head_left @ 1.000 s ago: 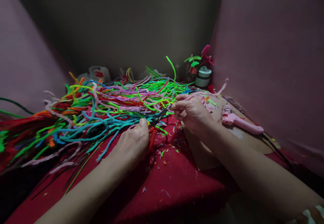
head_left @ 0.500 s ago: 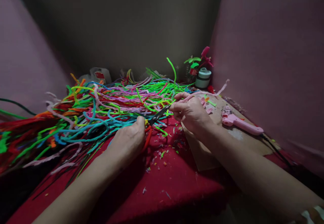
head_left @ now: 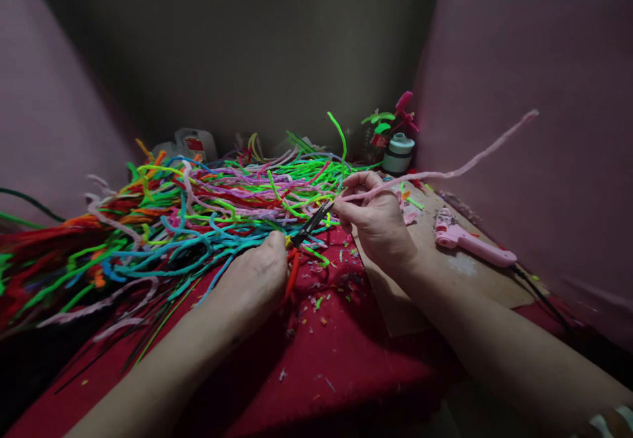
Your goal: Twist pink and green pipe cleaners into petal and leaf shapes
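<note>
My left hand [head_left: 262,268] is closed round the handles of a pair of scissors [head_left: 309,225] with dark blades and red and yellow grips. The blades point up and to the right, slightly parted, their tips close to my right fingertips. In my right hand [head_left: 378,217], a pale pink pipe cleaner [head_left: 459,170] is pinched between thumb and finger. Its long free end rises to the upper right, while its near end meets the scissor tips. Whether the blades touch it I cannot tell. Small fluffy clippings [head_left: 319,303] lie on the red cloth below.
A large heap of coloured pipe cleaners [head_left: 232,194] covers the left and back. On the right, a pink glue gun [head_left: 475,245] with a black cord lies on a brown board [head_left: 425,273]. Behind stand a pale jar [head_left: 398,154] and pipe-cleaner flowers [head_left: 378,121]. Walls enclose the red-covered table [head_left: 306,372].
The pink pipe cleaner has swung out, its free end now reaching much farther right and higher. Both hands and the scissors stay nearly in place.
</note>
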A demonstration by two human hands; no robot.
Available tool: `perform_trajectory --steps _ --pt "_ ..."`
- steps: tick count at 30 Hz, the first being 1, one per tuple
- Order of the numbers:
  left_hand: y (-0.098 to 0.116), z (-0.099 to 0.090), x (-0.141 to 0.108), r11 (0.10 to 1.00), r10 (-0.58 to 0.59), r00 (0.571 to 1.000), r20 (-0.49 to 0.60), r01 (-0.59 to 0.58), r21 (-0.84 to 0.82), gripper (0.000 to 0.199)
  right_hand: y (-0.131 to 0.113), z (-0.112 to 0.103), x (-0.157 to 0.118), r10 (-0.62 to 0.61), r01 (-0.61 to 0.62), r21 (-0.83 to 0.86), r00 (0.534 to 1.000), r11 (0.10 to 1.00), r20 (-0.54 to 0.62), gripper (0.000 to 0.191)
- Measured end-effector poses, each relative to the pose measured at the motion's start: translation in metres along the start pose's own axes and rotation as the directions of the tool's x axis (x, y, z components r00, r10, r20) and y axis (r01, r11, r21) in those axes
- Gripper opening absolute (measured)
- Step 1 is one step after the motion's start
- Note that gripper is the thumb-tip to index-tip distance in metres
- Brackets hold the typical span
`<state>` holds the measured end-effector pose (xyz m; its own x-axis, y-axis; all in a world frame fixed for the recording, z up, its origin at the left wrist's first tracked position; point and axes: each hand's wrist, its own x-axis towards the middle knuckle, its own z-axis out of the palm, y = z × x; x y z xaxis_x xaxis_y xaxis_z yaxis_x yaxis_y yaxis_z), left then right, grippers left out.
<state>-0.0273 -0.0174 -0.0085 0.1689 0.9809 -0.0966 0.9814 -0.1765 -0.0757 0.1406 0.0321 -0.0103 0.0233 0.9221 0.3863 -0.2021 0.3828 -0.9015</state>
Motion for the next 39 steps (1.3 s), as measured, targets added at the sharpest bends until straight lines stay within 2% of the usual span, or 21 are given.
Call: perform_trajectory --steps 4,11,19,26,39 --pt "0.000 0.001 0.001 1.000 0.008 1.000 -0.014 -0.008 0.023 0.020 0.001 0.000 -0.001 -0.059 0.058 -0.061 0.998 0.996 -0.016 0.024" --pt "-0.001 0.000 0.000 0.999 0.036 0.999 -0.028 -0.036 0.003 0.019 0.002 0.001 -0.001 0.020 -0.020 0.022 1.000 1.000 0.005 0.026" --pt "-0.003 0.006 0.000 0.996 0.063 0.998 -0.022 -0.064 -0.068 0.018 0.003 0.004 -0.004 0.043 -0.045 0.049 0.999 0.998 0.027 0.028" --pt "-0.002 0.009 0.003 0.992 0.022 0.998 -0.055 -0.029 -0.122 0.021 0.003 0.004 -0.005 0.093 -0.097 0.060 0.993 0.993 0.074 0.028" --pt "0.005 0.007 -0.001 1.000 0.019 0.998 -0.067 -0.017 0.026 0.021 0.005 0.004 -0.004 0.092 -0.094 0.087 0.995 0.992 0.030 0.028"
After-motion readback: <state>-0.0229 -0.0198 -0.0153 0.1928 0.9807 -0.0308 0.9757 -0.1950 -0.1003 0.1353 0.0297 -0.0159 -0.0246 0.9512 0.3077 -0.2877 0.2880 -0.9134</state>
